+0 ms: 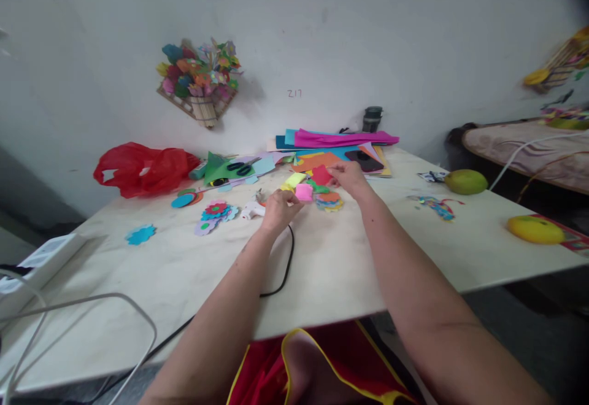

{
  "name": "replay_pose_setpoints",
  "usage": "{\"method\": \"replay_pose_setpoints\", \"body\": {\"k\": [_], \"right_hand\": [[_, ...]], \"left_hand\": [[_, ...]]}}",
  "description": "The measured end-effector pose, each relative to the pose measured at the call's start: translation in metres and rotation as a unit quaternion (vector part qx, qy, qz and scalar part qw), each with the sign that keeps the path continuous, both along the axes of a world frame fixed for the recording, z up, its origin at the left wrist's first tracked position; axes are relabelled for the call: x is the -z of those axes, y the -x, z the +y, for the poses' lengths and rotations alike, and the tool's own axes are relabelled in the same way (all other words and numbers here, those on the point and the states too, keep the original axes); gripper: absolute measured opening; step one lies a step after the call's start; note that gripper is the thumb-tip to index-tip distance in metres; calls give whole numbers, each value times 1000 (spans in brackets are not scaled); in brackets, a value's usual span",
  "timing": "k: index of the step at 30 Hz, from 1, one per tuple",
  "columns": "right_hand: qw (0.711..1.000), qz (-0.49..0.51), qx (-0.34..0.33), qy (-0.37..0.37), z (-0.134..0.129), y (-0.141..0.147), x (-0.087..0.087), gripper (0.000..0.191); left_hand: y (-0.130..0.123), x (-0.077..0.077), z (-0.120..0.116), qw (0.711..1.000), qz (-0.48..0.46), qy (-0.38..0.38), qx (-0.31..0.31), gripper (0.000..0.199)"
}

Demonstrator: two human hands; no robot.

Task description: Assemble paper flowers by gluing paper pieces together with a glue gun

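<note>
My right hand (348,178) pinches a red paper piece (321,175) at its right edge, above the middle of the table. My left hand (280,209) is closed beside a pink piece (304,192); its fingertips are too small to tell what they hold. Behind the pink piece lie yellow pieces (295,180), and a green piece (317,188) is under the red one. A stack of coloured paper flowers (329,202) sits just in front. The white glue gun (253,209) lies left of my left hand, partly hidden by it.
Paper flowers (216,211), a blue flower (140,234) and scissors (240,167) lie left. A red bag (145,170) and power strip (46,262) are farther left. A black cord (291,258) crosses the table front. Yellow-green fruit (466,181) and scraps (436,207) lie right.
</note>
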State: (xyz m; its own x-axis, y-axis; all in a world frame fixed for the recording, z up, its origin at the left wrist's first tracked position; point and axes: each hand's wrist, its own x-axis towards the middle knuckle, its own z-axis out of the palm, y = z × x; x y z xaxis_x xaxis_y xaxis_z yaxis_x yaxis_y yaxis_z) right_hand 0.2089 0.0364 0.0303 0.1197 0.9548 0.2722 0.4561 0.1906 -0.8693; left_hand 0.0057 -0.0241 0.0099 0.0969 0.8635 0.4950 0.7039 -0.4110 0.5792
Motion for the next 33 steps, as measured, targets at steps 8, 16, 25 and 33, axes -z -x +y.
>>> {"method": "replay_pose_setpoints", "body": {"k": [8,16,25,33], "right_hand": [[978,161,-113,-72,-17,24,-6,34],[968,153,-170,-102,-15,55,5,8],[963,170,-190,-92,-13,71,15,32],[951,246,-185,43,-16,64,16,27]], "left_hand": [[6,-1,2,994,-98,48,1,41],[18,-8,7,984,-146,78,-67,49],[21,2,13,938,-333,98,-4,30],[26,3,16,966,-246,77,16,28]]}}
